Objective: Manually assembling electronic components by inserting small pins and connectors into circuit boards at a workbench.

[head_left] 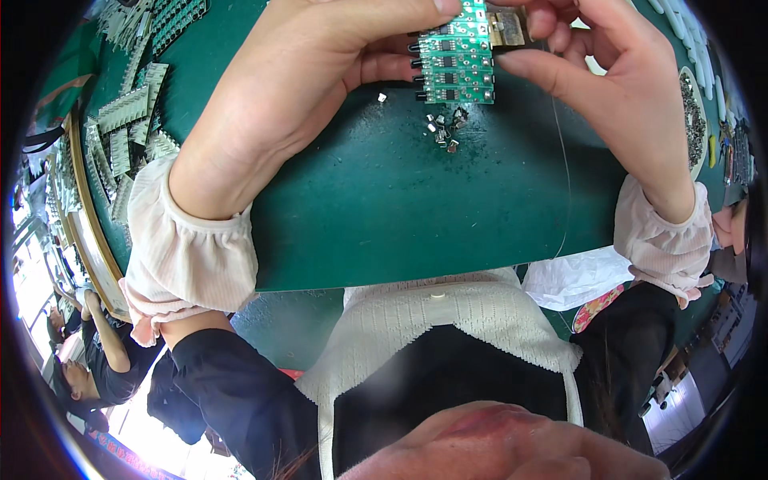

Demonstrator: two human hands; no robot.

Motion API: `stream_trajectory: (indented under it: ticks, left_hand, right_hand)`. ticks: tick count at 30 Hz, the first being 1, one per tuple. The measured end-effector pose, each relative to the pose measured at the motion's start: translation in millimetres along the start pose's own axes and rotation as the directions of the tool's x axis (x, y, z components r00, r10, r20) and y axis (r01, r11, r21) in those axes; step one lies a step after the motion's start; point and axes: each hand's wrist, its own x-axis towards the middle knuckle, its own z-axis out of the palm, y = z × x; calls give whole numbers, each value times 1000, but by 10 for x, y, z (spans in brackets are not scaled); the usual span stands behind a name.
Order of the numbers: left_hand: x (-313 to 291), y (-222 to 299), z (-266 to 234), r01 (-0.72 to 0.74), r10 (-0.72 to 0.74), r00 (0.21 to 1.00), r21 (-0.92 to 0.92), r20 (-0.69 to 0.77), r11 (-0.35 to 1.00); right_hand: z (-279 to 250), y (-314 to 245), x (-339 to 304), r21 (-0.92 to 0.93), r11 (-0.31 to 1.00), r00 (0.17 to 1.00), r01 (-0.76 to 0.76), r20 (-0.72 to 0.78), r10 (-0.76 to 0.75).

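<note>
My left hand (296,68) grips a green circuit board strip (456,68) by its upper part, thumb on its face. The strip is held up over the table, with rows of small black chips and dark parts along its left edge. At the strip's right edge, my right hand (624,84) pinches a small brownish metal piece (509,29); its exact kind is unclear. Below the strip, several tiny silvery metal parts (445,128) lie in a loose heap on the green table (400,208). One more metal bit (382,98) lies apart, nearer my left wrist.
Many circuit board strips (124,112) are piled at the left. A bowl of small parts (693,120) stands at the right, near white tubes (680,24). A thin thread (565,176) trails below my right hand. Beyond the table's left side sits another person (96,376).
</note>
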Motion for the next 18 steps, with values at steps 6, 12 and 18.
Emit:
stream_trajectory:
  ticks: [6,12,18]
  left_hand:
    - [-21,14,80,-20,20,1000,29,-9,999]
    - [110,-152,-132,-152,140,985,121,100,981]
    - [48,-31,-82,-66,69,987,-31,143,997]
  right_hand:
    - [7,238,-6,-279,945,985,169,20,-170]
    - [27,324,-17,-299,900,942,317,-13,-336]
    - [35,214,-18,-300,939,985,169,10,-174]
